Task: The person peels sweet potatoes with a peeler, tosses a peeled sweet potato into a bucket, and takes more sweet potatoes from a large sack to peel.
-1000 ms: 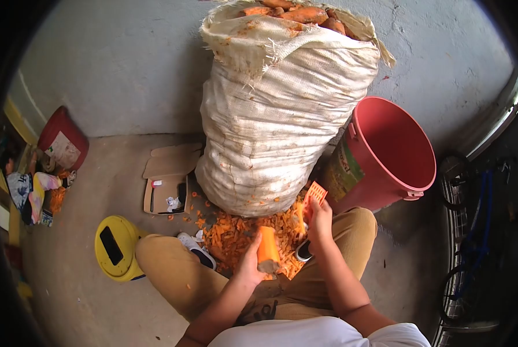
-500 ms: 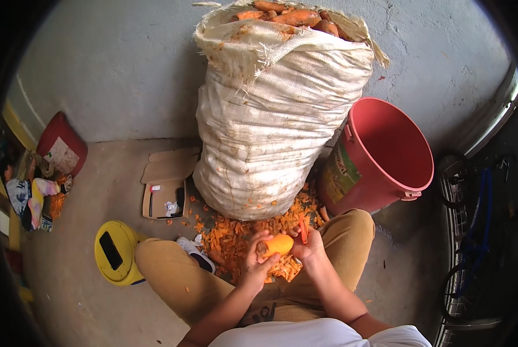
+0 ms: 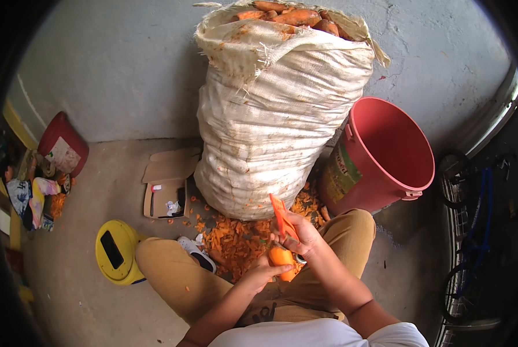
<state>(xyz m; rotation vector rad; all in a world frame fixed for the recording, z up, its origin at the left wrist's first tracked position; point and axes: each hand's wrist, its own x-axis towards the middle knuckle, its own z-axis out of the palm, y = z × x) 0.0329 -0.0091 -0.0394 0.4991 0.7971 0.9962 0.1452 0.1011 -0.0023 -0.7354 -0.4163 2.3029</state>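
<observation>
Between my knees, my left hand [image 3: 260, 272] is closed round a peeled orange carrot [image 3: 281, 260], its thumb lying across the side. My right hand [image 3: 303, 232] grips a red-orange peeler [image 3: 283, 217], which points up and away over the carrot's far end. Whether the blade touches the carrot I cannot tell. Beneath both hands, a heap of orange peelings [image 3: 230, 243] covers the floor. A tall white woven sack [image 3: 265, 127] stands just beyond, and unpeeled carrots [image 3: 296, 17] fill its top.
Right of the sack stands a red bucket [image 3: 386, 150]. An open cardboard box [image 3: 165, 199] lies at the left. A phone [image 3: 111, 250] rests on a yellow container [image 3: 133, 237] beside my left knee. A bicycle [image 3: 473, 243] is at the far right.
The carrot has turned from lying sideways to a steeper angle, and my left hand has dropped slightly. My right hand has brought the peeler up and left, over the carrot.
</observation>
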